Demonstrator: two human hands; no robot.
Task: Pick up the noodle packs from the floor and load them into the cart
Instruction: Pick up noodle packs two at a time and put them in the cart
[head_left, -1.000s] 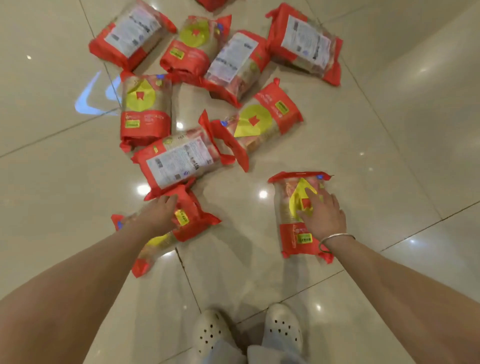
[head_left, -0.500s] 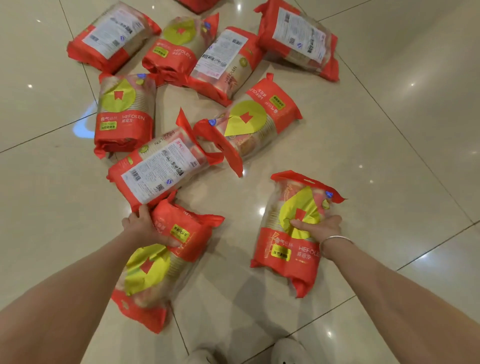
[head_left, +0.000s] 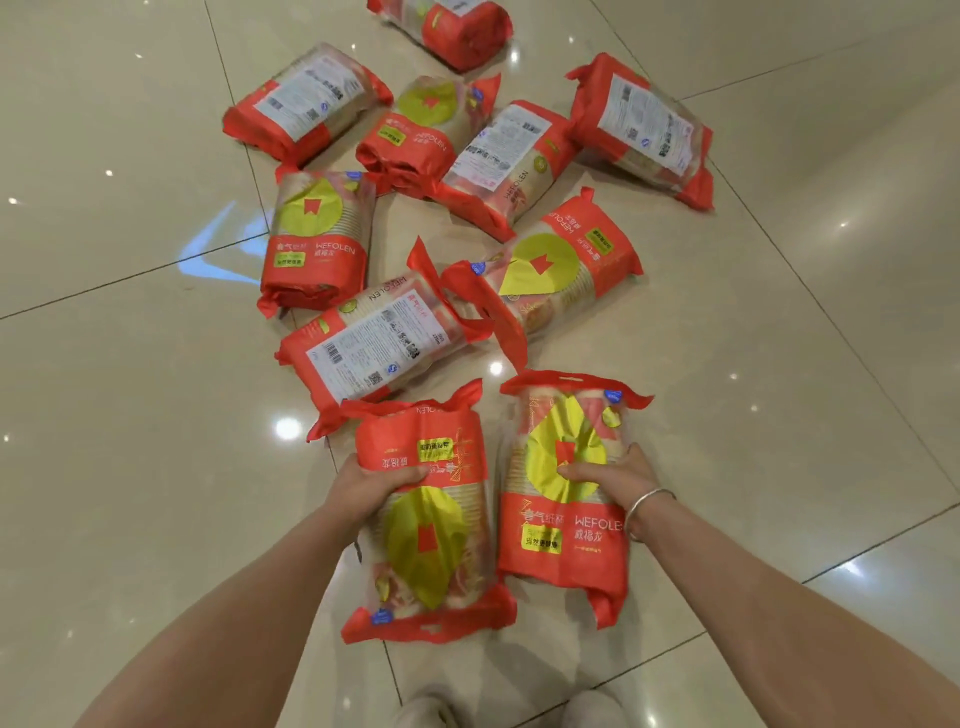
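I hold two red and yellow noodle packs side by side above the floor. My left hand (head_left: 371, 480) grips the left pack (head_left: 428, 540), which is turned with its label upside down. My right hand (head_left: 615, 478), with a silver bracelet on the wrist, grips the right pack (head_left: 563, 525) by its right side. Several more packs lie on the floor beyond, the nearest one (head_left: 363, 345) showing its white barcode label. No cart is in view.
The floor is glossy beige tile (head_left: 130, 441) with dark joints and light glare spots. A blue light reflection (head_left: 218, 249) shows on the left. My white shoes (head_left: 519, 712) peek in at the bottom edge.
Both hands closed on their packs and lifted them off the floor, bringing them together in front of me. The view has tilted forward, showing more packs at the far end.
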